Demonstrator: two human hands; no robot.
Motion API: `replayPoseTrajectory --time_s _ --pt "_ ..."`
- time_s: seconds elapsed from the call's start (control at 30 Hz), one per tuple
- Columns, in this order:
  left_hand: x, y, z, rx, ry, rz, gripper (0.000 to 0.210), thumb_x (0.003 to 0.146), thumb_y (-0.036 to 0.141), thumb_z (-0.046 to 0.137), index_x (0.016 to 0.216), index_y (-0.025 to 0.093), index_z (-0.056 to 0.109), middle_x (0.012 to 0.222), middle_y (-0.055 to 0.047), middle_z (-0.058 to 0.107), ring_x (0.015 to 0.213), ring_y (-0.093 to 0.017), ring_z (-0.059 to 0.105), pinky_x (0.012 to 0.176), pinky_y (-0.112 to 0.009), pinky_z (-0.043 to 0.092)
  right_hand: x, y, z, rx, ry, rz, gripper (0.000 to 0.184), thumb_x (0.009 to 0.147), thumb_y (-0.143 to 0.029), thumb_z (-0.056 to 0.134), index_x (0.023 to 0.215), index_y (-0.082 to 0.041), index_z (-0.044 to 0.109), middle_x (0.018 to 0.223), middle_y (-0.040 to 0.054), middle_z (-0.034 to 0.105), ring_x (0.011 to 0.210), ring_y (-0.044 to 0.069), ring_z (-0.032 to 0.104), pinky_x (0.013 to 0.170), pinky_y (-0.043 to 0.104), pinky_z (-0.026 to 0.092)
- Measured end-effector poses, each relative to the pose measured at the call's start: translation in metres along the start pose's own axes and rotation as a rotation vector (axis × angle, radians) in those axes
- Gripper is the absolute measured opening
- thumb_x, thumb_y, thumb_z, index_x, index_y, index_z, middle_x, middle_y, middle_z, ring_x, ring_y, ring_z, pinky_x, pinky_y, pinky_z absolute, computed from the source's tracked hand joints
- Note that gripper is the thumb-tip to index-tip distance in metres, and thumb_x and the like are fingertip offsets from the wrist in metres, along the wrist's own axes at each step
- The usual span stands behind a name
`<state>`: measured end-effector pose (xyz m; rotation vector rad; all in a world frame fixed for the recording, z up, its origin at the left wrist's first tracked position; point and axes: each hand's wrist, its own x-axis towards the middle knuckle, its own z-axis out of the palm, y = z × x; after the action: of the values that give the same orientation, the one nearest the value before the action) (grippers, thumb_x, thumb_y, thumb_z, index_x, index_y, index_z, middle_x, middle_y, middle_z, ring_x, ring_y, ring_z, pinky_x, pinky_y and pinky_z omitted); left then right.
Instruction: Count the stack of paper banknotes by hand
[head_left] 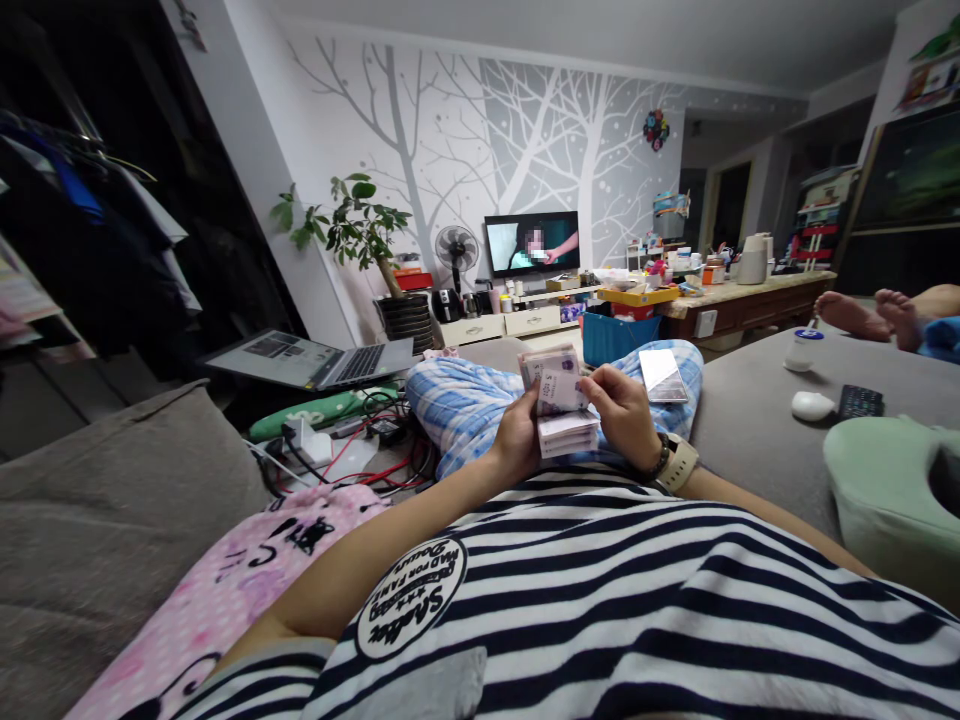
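A thick wad of purple-grey banknotes (559, 388) is held above my lap, bent so that its lower part folds toward me. My left hand (516, 432) is closed around the wad's left side, the thumb lying over the front note. At the right edge, my right hand (622, 412) pinches a note of the same wad between thumb and fingers. A pale wristwatch (679, 462) and a dark bracelet are on my right wrist. Just right of that hand, a phone (663, 376) lies on my blue checked trousers (461, 405).
An open laptop (315, 360) stands at the left over tangled cables (375, 440). On the sofa at right are a white mouse (812, 405), a small jar (804, 350), a dark remote (861, 402) and a green neck pillow (877, 480). Another person's bare feet (855, 315) rest behind them.
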<state>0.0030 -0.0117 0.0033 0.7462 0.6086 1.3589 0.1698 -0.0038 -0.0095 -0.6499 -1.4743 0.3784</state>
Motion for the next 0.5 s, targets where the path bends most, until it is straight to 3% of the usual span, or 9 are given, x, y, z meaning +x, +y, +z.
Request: replayPoseTrajectory --time_s 0.27,0.5 --pt "0.0004 0.0024 -0.0033 0.04 -0.001 -0.006 0.027 0.109 0.027 0.074 0.125 0.01 0.088 0.113 -0.016 0.095 0.115 -0.038 0.093 0.109 -0.05 0.075 -0.0021 0.0024 0.0021 0.063 -0.02 -0.059 0.048 0.108 -0.068 0.077 0.083 -0.027 0.072 0.07 -0.0013 0.061 0.066 0.019 0.05 0.064 0.034 0.043" --pt "0.0032 0.0017 -0.0049 0.039 -0.003 0.011 0.027 0.109 0.029 0.077 0.124 0.01 0.089 0.113 -0.016 0.096 0.115 -0.038 0.093 0.109 -0.049 0.075 -0.0016 0.0053 0.003 0.111 -0.025 -0.073 0.041 0.107 -0.063 0.08 0.089 -0.027 0.076 0.073 -0.001 0.066 0.067 0.019 0.054 0.065 0.035 0.044"
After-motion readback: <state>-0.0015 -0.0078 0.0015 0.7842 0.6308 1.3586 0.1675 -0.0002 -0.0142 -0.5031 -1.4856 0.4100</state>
